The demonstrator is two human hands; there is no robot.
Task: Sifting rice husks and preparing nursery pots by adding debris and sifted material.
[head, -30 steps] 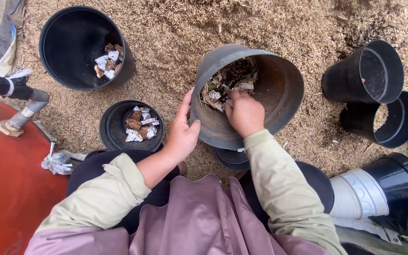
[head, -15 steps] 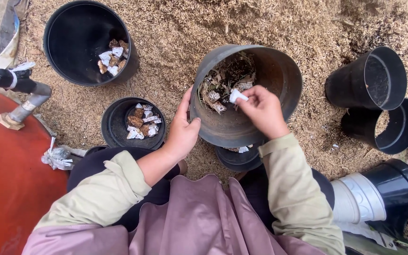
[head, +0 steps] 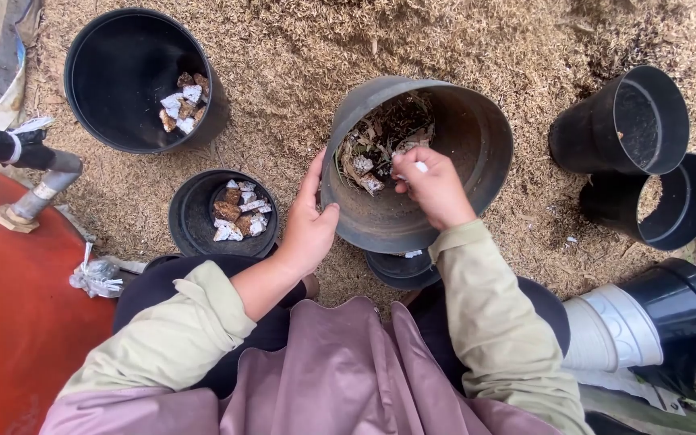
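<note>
The grey pot (head: 445, 209) sits tilted toward the person at the middle of the view, on ground strewn with dry husks (head: 300, 72), its mouth open to the camera and a heap of dry leaves and pale chips (head: 376, 149) lying against its far inner wall. The left hand (head: 308, 225) rests against the outside of this pot's near-left rim, palm on the wall, fingers spread and thumb hooked at the edge, so it steadies the pot rather than closing around anything. The right hand (head: 437, 189) is inside the pot's mouth, fingers curled shut on a small white chip (head: 419, 167) just above the heap. Under the grey pot's near edge a dark round base (head: 404, 270) shows. To the left of the grey pot, close by, stands a small black pot (head: 195, 217) holding brown and white chips; farther left and beyond it stands a large black pot (head: 114, 80) with a few chips in its bottom. To the right of the grey pot, well apart, two black pots (head: 630, 121) lie on their sides, one overlapping the other. Far left of the grey pot a grey pipe with a black-wrapped end (head: 26, 161) rises beside a red curved surface (head: 10, 322).
</note>
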